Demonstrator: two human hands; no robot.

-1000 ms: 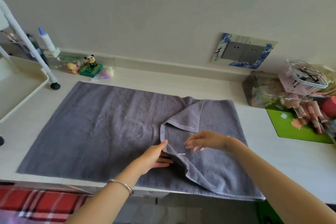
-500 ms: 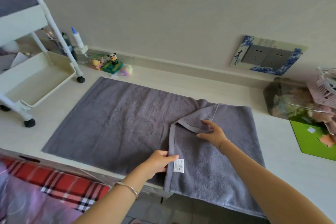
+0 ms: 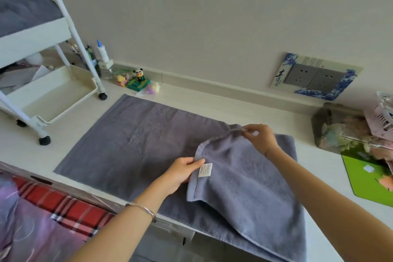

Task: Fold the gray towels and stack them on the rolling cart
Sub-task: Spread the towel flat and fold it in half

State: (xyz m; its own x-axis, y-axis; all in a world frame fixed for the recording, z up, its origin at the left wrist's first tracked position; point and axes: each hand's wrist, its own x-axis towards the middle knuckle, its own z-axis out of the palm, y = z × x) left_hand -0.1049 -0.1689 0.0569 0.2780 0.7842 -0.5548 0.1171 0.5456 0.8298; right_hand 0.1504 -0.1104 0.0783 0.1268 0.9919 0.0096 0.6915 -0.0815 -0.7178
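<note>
So that its folded-over right end can seemingly be squared, the gray towel [image 3: 138,144] lies spread on the counter [image 3: 319,166], the left hand [image 3: 182,171] pinching the hem beside the label [image 3: 205,169], the right hand [image 3: 259,138] pinching the flap's corner at one o'clock, the rolling cart [image 3: 63,100] at ten o'clock.

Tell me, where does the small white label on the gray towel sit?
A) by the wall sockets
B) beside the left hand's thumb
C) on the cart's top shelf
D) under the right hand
B: the label lies on the folded-over edge of the towel, right beside the thumb of the left hand, which pinches that edge.
</note>
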